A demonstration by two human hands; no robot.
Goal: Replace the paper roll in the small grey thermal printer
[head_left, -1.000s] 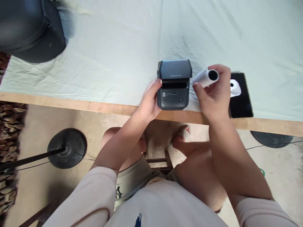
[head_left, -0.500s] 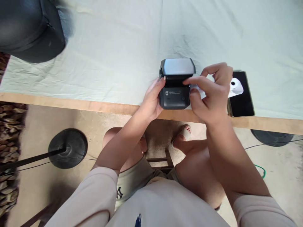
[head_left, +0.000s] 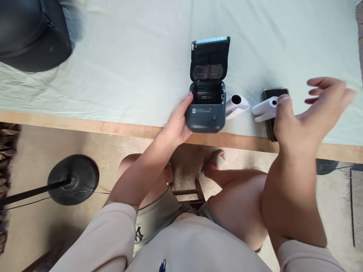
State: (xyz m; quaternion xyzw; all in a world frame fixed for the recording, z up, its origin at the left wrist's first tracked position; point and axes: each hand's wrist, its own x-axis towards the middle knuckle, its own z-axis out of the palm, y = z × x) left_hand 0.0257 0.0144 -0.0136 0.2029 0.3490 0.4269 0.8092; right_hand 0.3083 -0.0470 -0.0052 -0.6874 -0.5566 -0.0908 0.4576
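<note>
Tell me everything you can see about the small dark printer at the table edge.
The printer is a small dark grey box, plastic by its look, standing on the pale cloth near the table's front edge. Its lid is swung fully open, away from the person, baring an empty dark paper bay. The front carries a small label and a round button. The left hand grips its left side.

The printer's lid (head_left: 210,57) swung open, one paper roll (head_left: 236,106) landed beside the printer (head_left: 206,109), and the right hand (head_left: 304,115) moved away.

Dark grey printer (head_left: 206,117) on pale green cloth (head_left: 136,60)
White paper rolls (head_left: 236,106), black phone (head_left: 273,94), tan wooden table (head_left: 85,126) edge
</note>
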